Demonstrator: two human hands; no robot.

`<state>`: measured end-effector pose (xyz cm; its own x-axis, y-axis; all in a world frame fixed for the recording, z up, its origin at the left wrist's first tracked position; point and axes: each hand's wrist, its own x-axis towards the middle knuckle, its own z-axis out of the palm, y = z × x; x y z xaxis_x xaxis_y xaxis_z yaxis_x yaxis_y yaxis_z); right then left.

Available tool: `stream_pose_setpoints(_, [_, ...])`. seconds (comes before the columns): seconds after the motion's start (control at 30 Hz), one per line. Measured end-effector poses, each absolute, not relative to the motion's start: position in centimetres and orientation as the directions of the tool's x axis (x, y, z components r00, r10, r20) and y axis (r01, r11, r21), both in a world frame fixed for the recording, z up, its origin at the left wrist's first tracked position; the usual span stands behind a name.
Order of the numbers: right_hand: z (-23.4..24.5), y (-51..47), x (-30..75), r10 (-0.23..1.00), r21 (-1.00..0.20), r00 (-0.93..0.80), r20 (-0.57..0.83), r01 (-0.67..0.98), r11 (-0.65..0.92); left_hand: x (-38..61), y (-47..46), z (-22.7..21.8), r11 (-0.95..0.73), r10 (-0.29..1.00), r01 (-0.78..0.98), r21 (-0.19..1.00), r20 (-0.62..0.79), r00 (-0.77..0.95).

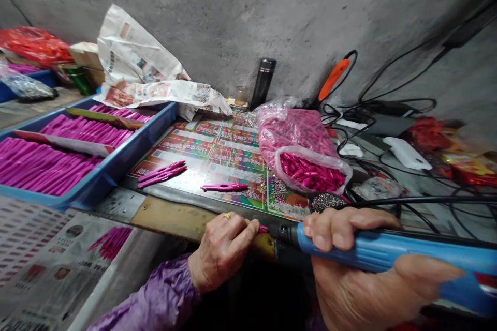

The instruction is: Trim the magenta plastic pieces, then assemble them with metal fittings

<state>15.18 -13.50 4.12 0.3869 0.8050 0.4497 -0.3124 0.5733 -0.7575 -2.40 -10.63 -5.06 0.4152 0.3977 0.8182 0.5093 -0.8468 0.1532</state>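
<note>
while your left hand [221,251] pinches a small pink piece [263,229] against the nose of the blue corded tool [349,245] in your right hand [349,289], the step in hand looks like working that piece at the tool tip, but your fingers hide most of the contact. your left fingers [244,227] are together, clamped on the piece. your right fingers [334,225] are wrapped around the tool grip, clamped on it. my call: the next move needs the piece kept steady and lined up with the tip. the piece sits just past your left fingertips, touching or almost touching the tip, can't tell which, near the front edge of the bench. containers now: the divided blue tray [104,178] on your left is packed with rows of long magenta pieces [42,165]. to the right, a clear plastic bag [297,134] is stuffed with pink parts, and a smaller clear bag [310,173] lying against it holds short magenta pieces. on the printed sheet [205,150] between them, two long pink pieces [161,173] lie side by side, and a third pink piece [224,186] lies apart, nearer the bags.
</note>
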Motion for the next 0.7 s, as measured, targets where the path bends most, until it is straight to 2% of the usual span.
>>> stream_pose_setpoints(0.3, [3.46,-13.74,15.14,0.779,-0.745,0.401,0.482,-0.281,0.605,-2.33,-10.86,-5.10,-0.826,0.424,0.539,0.167,0.814,0.398])
stream_pose_setpoints(0.53, [4.04,-13.36,15.39,0.790,-0.772,0.516,0.332,-0.333,0.542,-2.14,-10.86,-4.54,-0.839,0.424,0.497,0.220,0.838,0.345])
stream_pose_setpoints(0.7, [4.20,-13.48,15.97,0.797,-0.782,0.512,0.322,-0.330,0.528,-2.24,-10.73,-4.80,-0.846,0.425,0.482,0.228,0.835,0.350])
